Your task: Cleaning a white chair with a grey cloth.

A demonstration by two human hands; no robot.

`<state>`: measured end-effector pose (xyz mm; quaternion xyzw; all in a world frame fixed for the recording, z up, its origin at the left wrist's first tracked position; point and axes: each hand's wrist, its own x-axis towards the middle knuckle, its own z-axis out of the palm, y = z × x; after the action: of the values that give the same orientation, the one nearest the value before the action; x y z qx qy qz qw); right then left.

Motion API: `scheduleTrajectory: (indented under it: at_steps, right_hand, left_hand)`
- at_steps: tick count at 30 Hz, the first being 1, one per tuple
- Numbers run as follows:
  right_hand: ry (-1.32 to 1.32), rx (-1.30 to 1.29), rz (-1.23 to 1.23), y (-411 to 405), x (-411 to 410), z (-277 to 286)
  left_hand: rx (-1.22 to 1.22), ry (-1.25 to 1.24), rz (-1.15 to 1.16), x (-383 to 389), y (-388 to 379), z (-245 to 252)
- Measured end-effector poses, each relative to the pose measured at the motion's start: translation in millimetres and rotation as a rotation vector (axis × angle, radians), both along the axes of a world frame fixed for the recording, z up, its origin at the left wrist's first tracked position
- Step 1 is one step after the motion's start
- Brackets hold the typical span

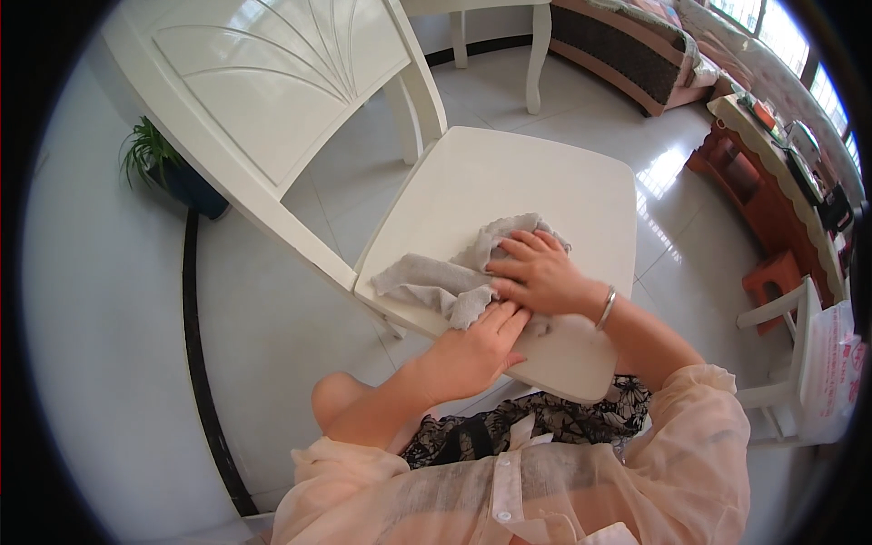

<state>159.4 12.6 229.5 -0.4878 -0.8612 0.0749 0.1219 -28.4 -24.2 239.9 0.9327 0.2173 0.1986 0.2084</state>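
Note:
A white wooden chair (518, 170) stands before me, its seat facing up and its carved backrest to the left. On the seat lies a crumpled grey cloth (436, 276) with scalloped edges. My right hand (541, 272), with a silver bangle at the wrist, presses on the cloth's right part, fingers spread a little. My left hand (484, 347) rests at the near edge of the seat, its fingertips at the cloth's lower edge, close to the right hand. Whether its fingers grip the fabric is not clear. A small dark mark (543, 330) shows on the seat beside the hands.
A potted plant (187, 180) stands by the wall at the left. White table legs (538, 61) and a sofa (613, 51) are at the back. To the right are a reddish wooden cabinet (763, 197), a red plastic stool (773, 279) and another white chair (776, 395) with a plastic bag.

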Motion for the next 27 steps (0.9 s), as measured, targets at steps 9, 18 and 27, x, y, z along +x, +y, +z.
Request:
scheduleTrajectory:
  at_steps: [9, 18, 27]
  right_hand:
    - [-0.008, 0.142, 0.038, 23.7, -21.3, -11.5]
    - [-0.134, 0.081, -0.117, 116.1, -18.7, -14.3]
    - [-0.188, 0.079, -0.188, 177.2, -20.9, -23.3]
  left_hand:
    - [-0.126, 0.21, 0.093, -6.0, 18.6, 5.4]
    - [-0.127, 0.046, 0.255, 6.1, 95.2, -13.8]
    - [-0.173, 0.146, 0.356, 13.6, 153.4, -18.1]
